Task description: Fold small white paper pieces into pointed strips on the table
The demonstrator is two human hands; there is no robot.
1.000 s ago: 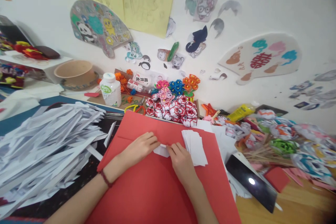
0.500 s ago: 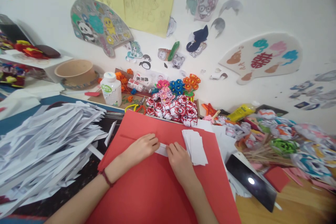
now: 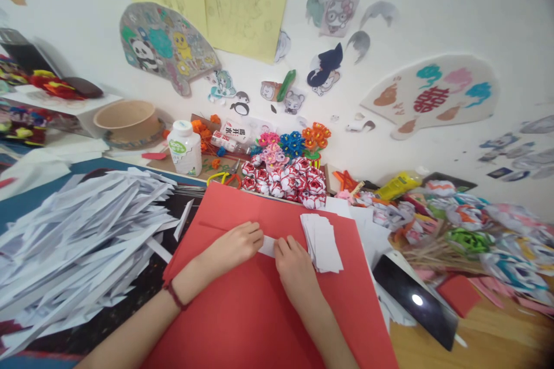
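A narrow white paper strip (image 3: pixel 268 246) lies across the red sheet (image 3: pixel 242 311) between my two hands. My left hand (image 3: pixel 240 243) has its fingers closed on the strip's left end, which they cover. At the other end my right hand (image 3: pixel 292 262) pinches the paper with thumb and fingertips. Close to the right hand rests a stack of white paper slips (image 3: pixel 322 245), slightly fanned. Both hands stay low, near the red surface.
Folded white paper pieces (image 3: pixel 86 248) heap up at left. Behind the red sheet stand red-and-white paper flowers (image 3: pixel 289 179) and a white bottle (image 3: pixel 185 149). A black phone (image 3: pixel 415 300) lies at right, near more paper flowers (image 3: pixel 470 240) and a yellow bottle (image 3: pixel 398 184).
Both hands keep nearly the same place and grip on the strip. A little more of its flat white middle shows between the fingers. The view has shifted slightly.
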